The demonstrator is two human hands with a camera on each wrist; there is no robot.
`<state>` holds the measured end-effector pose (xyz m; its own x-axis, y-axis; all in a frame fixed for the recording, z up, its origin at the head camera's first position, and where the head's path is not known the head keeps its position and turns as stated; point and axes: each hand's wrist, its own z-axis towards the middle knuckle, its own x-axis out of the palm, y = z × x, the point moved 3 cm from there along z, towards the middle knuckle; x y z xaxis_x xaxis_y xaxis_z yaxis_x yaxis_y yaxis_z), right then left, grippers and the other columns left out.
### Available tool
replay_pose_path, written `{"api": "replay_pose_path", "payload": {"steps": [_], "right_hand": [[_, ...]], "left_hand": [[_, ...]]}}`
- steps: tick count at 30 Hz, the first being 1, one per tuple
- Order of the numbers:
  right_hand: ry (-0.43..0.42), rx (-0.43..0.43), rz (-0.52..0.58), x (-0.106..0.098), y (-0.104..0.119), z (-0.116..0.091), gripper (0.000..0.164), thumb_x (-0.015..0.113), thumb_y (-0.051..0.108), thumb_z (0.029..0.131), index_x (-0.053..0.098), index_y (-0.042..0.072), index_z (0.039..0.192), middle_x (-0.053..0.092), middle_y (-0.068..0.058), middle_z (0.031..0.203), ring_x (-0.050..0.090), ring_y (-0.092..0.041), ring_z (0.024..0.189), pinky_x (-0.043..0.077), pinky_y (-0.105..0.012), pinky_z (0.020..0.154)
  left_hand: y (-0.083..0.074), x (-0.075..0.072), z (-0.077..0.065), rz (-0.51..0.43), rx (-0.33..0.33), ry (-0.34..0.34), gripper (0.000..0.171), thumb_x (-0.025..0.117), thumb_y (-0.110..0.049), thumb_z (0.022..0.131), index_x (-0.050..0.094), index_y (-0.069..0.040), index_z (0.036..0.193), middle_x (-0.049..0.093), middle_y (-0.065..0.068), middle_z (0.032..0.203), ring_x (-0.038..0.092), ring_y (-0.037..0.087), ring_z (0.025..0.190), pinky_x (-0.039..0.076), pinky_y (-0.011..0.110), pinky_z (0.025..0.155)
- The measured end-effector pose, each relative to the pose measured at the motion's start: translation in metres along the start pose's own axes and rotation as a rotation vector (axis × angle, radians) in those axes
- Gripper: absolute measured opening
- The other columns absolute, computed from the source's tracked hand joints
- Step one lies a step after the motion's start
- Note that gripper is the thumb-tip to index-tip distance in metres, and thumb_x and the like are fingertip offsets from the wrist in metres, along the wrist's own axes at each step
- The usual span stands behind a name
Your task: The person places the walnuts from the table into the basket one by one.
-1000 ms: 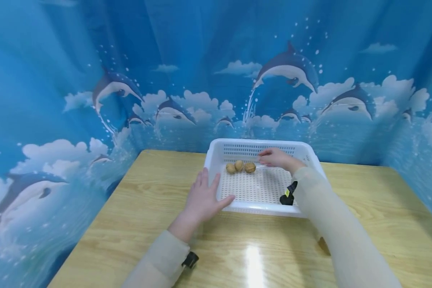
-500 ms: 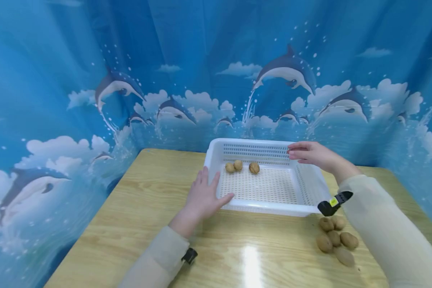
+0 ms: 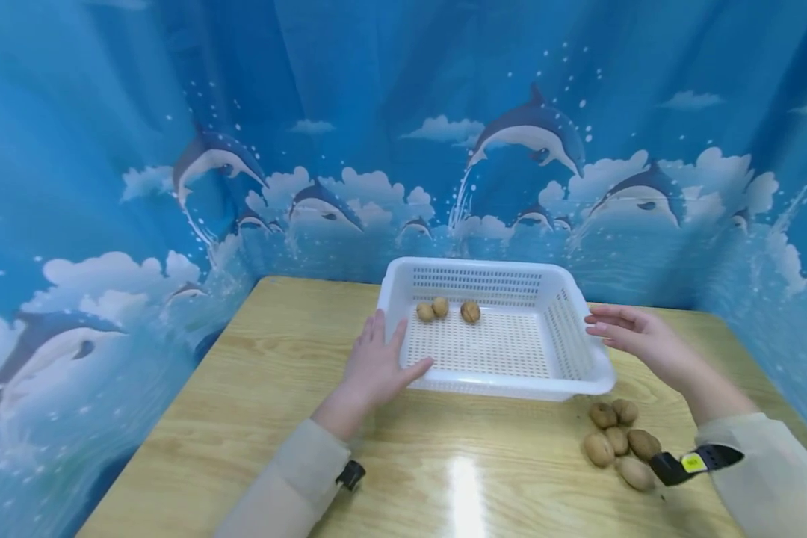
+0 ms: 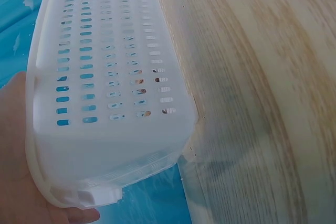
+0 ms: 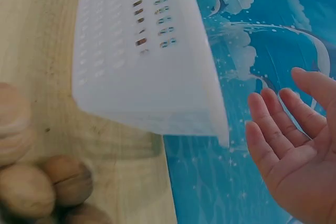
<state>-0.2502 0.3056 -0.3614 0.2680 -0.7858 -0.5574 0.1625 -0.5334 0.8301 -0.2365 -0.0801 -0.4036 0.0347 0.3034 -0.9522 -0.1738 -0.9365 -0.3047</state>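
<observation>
On the left, a blue curtain (image 3: 336, 104) with jumping dolphins on it hangs behind a light wood bench (image 3: 296, 336) and goes all the way across. A pale sleeve (image 3: 285, 482) reaches in, with a small black gadget (image 3: 351, 475) at its cuff. The left hand (image 3: 375, 366) touches the left end of a white plastic basket (image 3: 498, 384). Its fingers are spread apart, and the thumb points to the near edge.

The basket sits on the bench and is full of little holes. Inside, toward the back left, two walnuts (image 3: 425, 311) touch each other. A third walnut (image 3: 471, 311) lies a little to their right, on its own. In front of the basket, a bright patch of light (image 3: 466, 493) shines on the wood.

Past the basket's right end is the right hand (image 3: 635, 340). It holds nothing, and its fingers are apart with the palm bare. Nearer the person, a pile of walnuts (image 3: 616, 440) lies close together on the bench. Next to the pile is a black wrist strap (image 3: 721, 454) with a yellow sticker (image 3: 693, 462), by the right sleeve (image 3: 773, 467).
</observation>
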Motion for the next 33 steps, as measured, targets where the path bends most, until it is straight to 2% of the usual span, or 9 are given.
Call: {"api": "replay_pose_path", "payload": {"steps": [4,6,10,14,18,22,29,31,33], "right_hand": [[-0.023,-0.085,0.047,0.000,-0.020,-0.022,0.044,0.045,0.019,0.100,0.037,-0.005,0.136,0.056,0.015,0.120,0.055,0.006,0.102,0.046,-0.014,0.082],[-0.018,-0.110,0.056,-0.001,-0.030,-0.032,0.040,0.044,0.014,0.100,0.038,-0.004,0.135,0.055,0.019,0.118,0.055,0.005,0.103,0.046,-0.014,0.081],[-0.004,-0.050,0.067,-0.001,-0.050,-0.047,0.041,0.044,0.014,0.100,0.038,-0.006,0.134,0.056,0.022,0.116,0.055,0.005,0.102,0.046,-0.014,0.081],[0.015,0.068,-0.004,0.001,-0.066,-0.058,0.050,0.047,0.022,0.099,0.036,-0.009,0.136,0.057,-0.001,0.125,0.052,0.008,0.100,0.047,-0.017,0.079],[0.022,0.134,-0.065,0.006,-0.079,-0.064,0.053,0.050,0.024,0.098,0.036,-0.010,0.136,0.046,-0.028,0.131,0.047,0.013,0.097,0.046,-0.019,0.077],[0.030,0.174,-0.059,0.014,-0.091,-0.063,0.055,0.053,0.023,0.096,0.036,-0.012,0.135,0.044,-0.031,0.132,0.046,0.012,0.097,0.044,-0.017,0.078],[0.063,0.191,-0.099,0.019,-0.102,-0.064,0.057,0.055,0.022,0.095,0.036,-0.017,0.132,0.047,-0.034,0.127,0.055,-0.031,0.109,0.048,-0.020,0.077],[0.057,0.198,-0.096,0.019,-0.104,-0.065,0.057,0.057,0.022,0.094,0.038,-0.017,0.131,0.049,-0.033,0.124,0.058,-0.024,0.104,0.049,-0.020,0.077],[0.053,0.201,-0.091,0.020,-0.105,-0.066,0.056,0.059,0.022,0.093,0.040,-0.016,0.129,0.052,-0.032,0.122,0.059,-0.009,0.097,0.049,-0.020,0.076]], "left_hand": [[0.001,0.000,0.001,-0.009,0.000,-0.006,0.088,0.042,-0.071,0.083,0.022,-0.016,0.149,0.000,0.020,0.154,0.004,0.039,0.139,0.017,0.052,0.109],[0.002,0.001,0.001,-0.014,-0.003,-0.004,0.088,0.042,-0.071,0.083,0.022,-0.017,0.149,-0.001,0.020,0.154,0.004,0.039,0.139,0.017,0.052,0.110],[0.003,0.001,0.001,-0.007,-0.008,0.001,0.090,0.039,-0.074,0.082,0.021,-0.018,0.150,-0.002,0.020,0.154,0.003,0.038,0.139,0.016,0.051,0.110],[0.002,0.000,0.001,-0.005,-0.003,0.006,0.090,0.038,-0.074,0.082,0.021,-0.018,0.150,-0.002,0.020,0.154,0.003,0.039,0.139,0.016,0.052,0.110],[0.000,-0.001,0.000,-0.026,0.007,0.008,0.089,0.040,-0.073,0.083,0.022,-0.017,0.149,-0.002,0.021,0.154,0.002,0.039,0.139,0.016,0.053,0.109],[0.002,-0.003,-0.001,-0.037,-0.004,0.006,0.087,0.044,-0.070,0.083,0.022,-0.017,0.149,-0.002,0.020,0.154,0.001,0.038,0.139,0.016,0.053,0.109],[0.003,0.000,0.001,-0.037,-0.009,-0.004,0.088,0.043,-0.072,0.082,0.022,-0.018,0.149,-0.002,0.018,0.154,0.002,0.038,0.140,0.017,0.053,0.109],[0.002,0.001,0.001,-0.043,-0.008,-0.002,0.089,0.043,-0.072,0.082,0.022,-0.019,0.149,-0.002,0.018,0.154,0.002,0.038,0.140,0.017,0.053,0.109],[0.001,0.001,0.001,-0.045,-0.010,-0.001,0.088,0.043,-0.072,0.082,0.022,-0.019,0.149,-0.002,0.018,0.154,0.002,0.038,0.140,0.017,0.053,0.109]]}}
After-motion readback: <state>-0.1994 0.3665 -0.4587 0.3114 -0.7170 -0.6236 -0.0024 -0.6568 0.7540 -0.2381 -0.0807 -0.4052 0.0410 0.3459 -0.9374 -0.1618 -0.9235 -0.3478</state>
